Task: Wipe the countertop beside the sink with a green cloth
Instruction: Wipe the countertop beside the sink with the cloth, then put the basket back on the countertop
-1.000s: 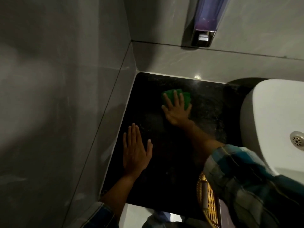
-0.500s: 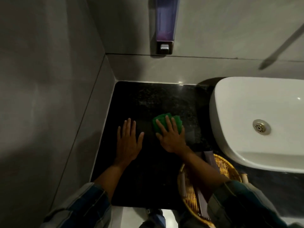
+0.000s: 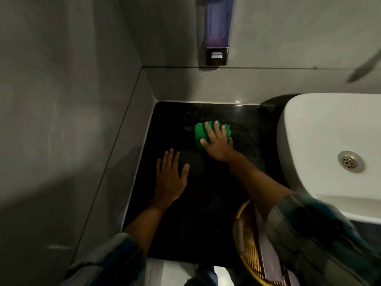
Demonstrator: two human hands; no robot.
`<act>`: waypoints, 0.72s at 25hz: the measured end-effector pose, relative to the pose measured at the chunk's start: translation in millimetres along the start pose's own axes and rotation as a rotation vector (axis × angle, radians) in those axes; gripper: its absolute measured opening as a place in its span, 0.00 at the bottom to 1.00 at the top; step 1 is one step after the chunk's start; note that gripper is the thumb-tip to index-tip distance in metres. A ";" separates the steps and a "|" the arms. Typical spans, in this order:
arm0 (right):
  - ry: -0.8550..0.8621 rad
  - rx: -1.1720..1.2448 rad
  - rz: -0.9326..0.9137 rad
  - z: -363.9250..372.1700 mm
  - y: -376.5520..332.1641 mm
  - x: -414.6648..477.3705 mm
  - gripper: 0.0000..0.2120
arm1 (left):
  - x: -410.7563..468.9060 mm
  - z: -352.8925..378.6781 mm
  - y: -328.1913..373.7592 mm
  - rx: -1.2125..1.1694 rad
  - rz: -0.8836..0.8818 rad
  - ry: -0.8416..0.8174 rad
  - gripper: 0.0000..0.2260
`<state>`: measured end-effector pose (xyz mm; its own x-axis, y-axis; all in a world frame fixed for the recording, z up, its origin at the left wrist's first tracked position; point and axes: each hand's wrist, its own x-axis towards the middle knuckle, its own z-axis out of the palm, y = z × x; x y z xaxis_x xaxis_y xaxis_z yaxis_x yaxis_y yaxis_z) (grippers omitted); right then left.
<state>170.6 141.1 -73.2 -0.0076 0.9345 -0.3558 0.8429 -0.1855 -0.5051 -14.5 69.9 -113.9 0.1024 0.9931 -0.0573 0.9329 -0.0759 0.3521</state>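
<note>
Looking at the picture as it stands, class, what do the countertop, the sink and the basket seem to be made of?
Countertop: probably polished black stone, speckled, with a light glint near the wall.
Sink: likely glazed white ceramic, smooth and glossy, with a metal drain.
Basket: woven cane or wicker by the look, golden strands crossing.

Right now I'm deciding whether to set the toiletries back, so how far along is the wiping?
Done: cannot tell; the black countertop shows no clear wiped patch. In hand: the right hand presses the green cloth flat, mid-counter toward the back wall, while the left hand rests flat beside it. Left: likely the front strip and the edge by the sink.
</note>
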 end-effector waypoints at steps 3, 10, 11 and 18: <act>0.104 0.132 0.048 -43.9 34.3 -81.6 0.26 | -12.6 -18.8 24.9 -0.141 -0.020 -0.064 0.26; 0.094 -0.276 0.428 -64.7 106.6 -272.7 0.10 | -102.1 -23.0 113.5 -0.251 0.156 -0.564 0.21; 0.111 -0.278 0.470 -62.4 109.9 -283.4 0.12 | -109.7 -21.1 115.8 -0.245 0.172 -0.583 0.22; 0.129 0.036 0.403 -56.2 97.0 -268.1 0.14 | -98.2 -46.9 88.7 -0.237 0.069 -0.410 0.22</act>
<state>284.6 -110.4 17.3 0.3880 0.8151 -0.4301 0.7452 -0.5521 -0.3741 42.0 -30.2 -33.3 0.3334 0.8658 -0.3731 0.8194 -0.0704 0.5689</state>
